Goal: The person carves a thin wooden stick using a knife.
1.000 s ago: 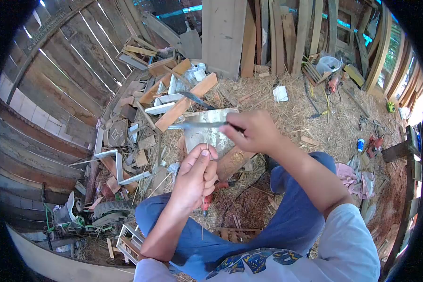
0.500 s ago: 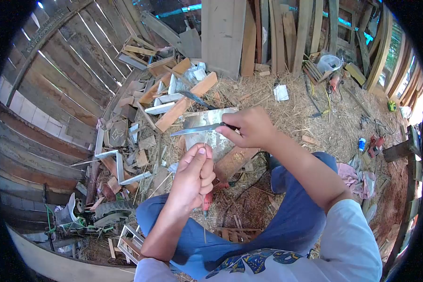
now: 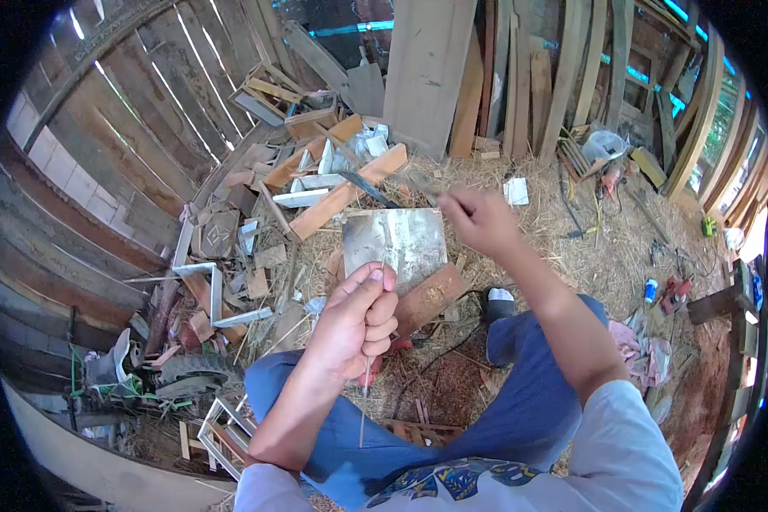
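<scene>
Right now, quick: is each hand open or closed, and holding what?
Left hand: closed, holding a thin stick.
Right hand: closed, holding a knife, its blade blurred.

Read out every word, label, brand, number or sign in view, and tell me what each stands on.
No text can be read.
Blue can: any label is too small to read.
White sheet: no writing can be made out.
Shirt: blue and yellow print, no legible letters.
Wooden wall: any marks are too blurred to read.
</scene>
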Motion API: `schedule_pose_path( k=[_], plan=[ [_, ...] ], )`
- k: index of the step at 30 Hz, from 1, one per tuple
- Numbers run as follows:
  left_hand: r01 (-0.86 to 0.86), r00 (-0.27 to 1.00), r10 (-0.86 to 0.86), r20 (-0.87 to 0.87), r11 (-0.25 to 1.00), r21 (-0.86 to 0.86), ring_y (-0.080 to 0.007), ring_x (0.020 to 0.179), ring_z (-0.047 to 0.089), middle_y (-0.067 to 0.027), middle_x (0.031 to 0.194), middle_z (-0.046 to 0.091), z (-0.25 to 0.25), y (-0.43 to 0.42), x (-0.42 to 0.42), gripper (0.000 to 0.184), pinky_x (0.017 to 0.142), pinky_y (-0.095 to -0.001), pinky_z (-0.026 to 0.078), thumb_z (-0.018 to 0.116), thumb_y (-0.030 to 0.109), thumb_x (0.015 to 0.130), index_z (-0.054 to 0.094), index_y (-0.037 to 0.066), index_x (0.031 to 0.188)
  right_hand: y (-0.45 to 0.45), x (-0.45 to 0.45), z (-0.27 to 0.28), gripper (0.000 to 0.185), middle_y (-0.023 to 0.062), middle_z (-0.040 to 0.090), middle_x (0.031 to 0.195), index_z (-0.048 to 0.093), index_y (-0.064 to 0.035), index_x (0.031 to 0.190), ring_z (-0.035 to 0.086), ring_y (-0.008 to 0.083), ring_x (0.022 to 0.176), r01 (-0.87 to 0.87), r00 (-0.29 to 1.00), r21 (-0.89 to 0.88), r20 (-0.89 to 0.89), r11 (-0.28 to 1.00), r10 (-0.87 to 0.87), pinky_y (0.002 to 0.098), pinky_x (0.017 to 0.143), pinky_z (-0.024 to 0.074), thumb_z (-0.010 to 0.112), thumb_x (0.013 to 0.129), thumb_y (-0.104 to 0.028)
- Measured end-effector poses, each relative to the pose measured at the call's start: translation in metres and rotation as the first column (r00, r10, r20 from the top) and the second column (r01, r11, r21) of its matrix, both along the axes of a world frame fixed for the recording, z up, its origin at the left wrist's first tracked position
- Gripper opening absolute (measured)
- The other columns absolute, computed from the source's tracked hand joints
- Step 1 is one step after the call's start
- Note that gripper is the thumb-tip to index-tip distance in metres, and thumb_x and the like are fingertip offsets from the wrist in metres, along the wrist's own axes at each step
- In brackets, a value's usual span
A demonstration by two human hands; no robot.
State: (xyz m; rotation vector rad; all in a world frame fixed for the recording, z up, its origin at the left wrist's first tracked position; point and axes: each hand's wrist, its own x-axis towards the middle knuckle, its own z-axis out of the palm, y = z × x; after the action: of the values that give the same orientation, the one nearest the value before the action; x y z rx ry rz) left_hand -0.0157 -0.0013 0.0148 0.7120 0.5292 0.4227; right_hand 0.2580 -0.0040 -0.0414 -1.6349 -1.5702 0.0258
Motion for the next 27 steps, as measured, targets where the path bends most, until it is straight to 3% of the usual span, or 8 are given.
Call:
schedule_pose_path(
  k=[3, 6, 10, 12, 17, 20, 24, 27],
  plan=[
    [0.028, 1.000, -0.028, -0.001, 0.999, -0.022, -0.0012, 0.044, 0.018, 0.0090, 0.062, 0.024, -0.006, 0.002, 0.001, 0.016, 0.037, -0.0210, 0.012, 0.040, 0.027, 0.111, 0.049, 0.016, 0.103, -0.016, -0.034, 0.011, 0.038, 0.0143, 0.057, 0.061, 0.060, -0.0084, 0.075, 0.061, 0.0370, 0.057, -0.133, 0.991, -0.025, 0.005, 0.991, 0.134, 0.0460, 0.052, 0.0449, 0.065, 0.094, -0.041],
    [0.025, 1.000, -0.025, -0.011, 0.999, -0.022, -0.0018, 0.045, 0.018, 0.0086, 0.062, 0.024, -0.003, 0.000, 0.003, 0.017, 0.038, -0.0218, 0.011, 0.041, 0.028, 0.111, 0.048, 0.015, 0.105, -0.019, -0.047, 0.019, 0.036, 0.0127, 0.056, 0.057, 0.059, -0.0097, 0.074, 0.059, 0.0370, 0.054, -0.318, 0.938, -0.017, 0.141, 0.948, 0.317, 0.0454, 0.050, 0.0447, 0.064, 0.094, -0.039],
    [0.030, 1.000, -0.030, -0.003, 0.999, 0.032, -0.0022, 0.045, 0.017, 0.0080, 0.061, 0.024, -0.003, -0.001, 0.003, 0.018, 0.039, -0.0231, 0.010, 0.039, 0.029, 0.111, 0.048, 0.014, 0.106, -0.013, -0.037, 0.018, 0.036, 0.0121, 0.056, 0.057, 0.060, -0.0093, 0.074, 0.060, 0.0367, 0.055, -0.328, 0.926, -0.055, 0.177, 0.943, 0.332, 0.0451, 0.050, 0.0456, 0.065, 0.094, -0.039],
    [0.049, 0.999, -0.050, 0.002, 0.996, 0.069, -0.0023, 0.045, 0.018, 0.0077, 0.061, 0.025, 0.003, -0.010, 0.004, 0.019, 0.039, -0.0226, 0.011, 0.039, 0.029, 0.112, 0.048, 0.014, 0.106, -0.002, -0.020, 0.009, 0.036, 0.0118, 0.056, 0.057, 0.060, -0.0087, 0.075, 0.060, 0.0366, 0.055, -0.053, 0.993, -0.074, 0.100, 0.996, 0.061, 0.0451, 0.051, 0.0462, 0.065, 0.095, -0.039],
    [-0.034, 0.999, 0.038, -0.027, 0.993, 0.116, -0.0025, 0.045, 0.018, 0.0072, 0.060, 0.027, 0.004, -0.006, 0.014, 0.021, 0.039, -0.0224, 0.012, 0.038, 0.029, 0.112, 0.048, 0.013, 0.104, -0.015, -0.006, 0.022, 0.036, 0.0118, 0.057, 0.059, 0.060, -0.0096, 0.076, 0.061, 0.0366, 0.056, -0.145, 0.986, -0.013, -0.087, 0.989, 0.144, 0.0452, 0.052, 0.0464, 0.065, 0.095, -0.040],
    [-0.019, 0.994, 0.037, -0.103, 0.985, 0.174, -0.0020, 0.045, 0.018, 0.0076, 0.061, 0.026, -0.002, -0.004, 0.021, 0.021, 0.039, -0.0227, 0.012, 0.038, 0.029, 0.112, 0.048, 0.013, 0.104, -0.031, -0.030, 0.026, 0.033, 0.0105, 0.057, 0.057, 0.060, -0.0122, 0.075, 0.061, 0.0339, 0.055, -0.297, 0.941, -0.075, 0.146, 0.952, 0.305, 0.0439, 0.050, 0.0453, 0.067, 0.092, -0.040],
    [-0.035, 0.989, 0.066, -0.133, 0.973, 0.227, -0.0019, 0.044, 0.018, 0.0081, 0.060, 0.025, -0.007, -0.009, 0.026, 0.019, 0.039, -0.0226, 0.012, 0.039, 0.028, 0.112, 0.049, 0.015, 0.103, -0.028, -0.026, 0.026, 0.035, 0.0103, 0.049, 0.054, 0.056, -0.0108, 0.071, 0.058, 0.0336, 0.052, -0.348, 0.912, -0.005, 0.229, 0.938, 0.340, 0.0433, 0.048, 0.0415, 0.069, 0.090, -0.038],
    [-0.082, 0.984, 0.104, -0.145, 0.985, 0.149, -0.0019, 0.044, 0.018, 0.0088, 0.061, 0.024, -0.006, -0.003, 0.031, 0.016, 0.038, -0.0223, 0.012, 0.040, 0.026, 0.112, 0.048, 0.015, 0.103, -0.019, -0.017, 0.013, 0.035, 0.0104, 0.053, 0.056, 0.058, -0.0117, 0.072, 0.058, 0.0341, 0.052, -0.299, 0.926, -0.023, 0.235, 0.954, 0.296, 0.0440, 0.049, 0.0434, 0.069, 0.090, -0.040]
  ],
)
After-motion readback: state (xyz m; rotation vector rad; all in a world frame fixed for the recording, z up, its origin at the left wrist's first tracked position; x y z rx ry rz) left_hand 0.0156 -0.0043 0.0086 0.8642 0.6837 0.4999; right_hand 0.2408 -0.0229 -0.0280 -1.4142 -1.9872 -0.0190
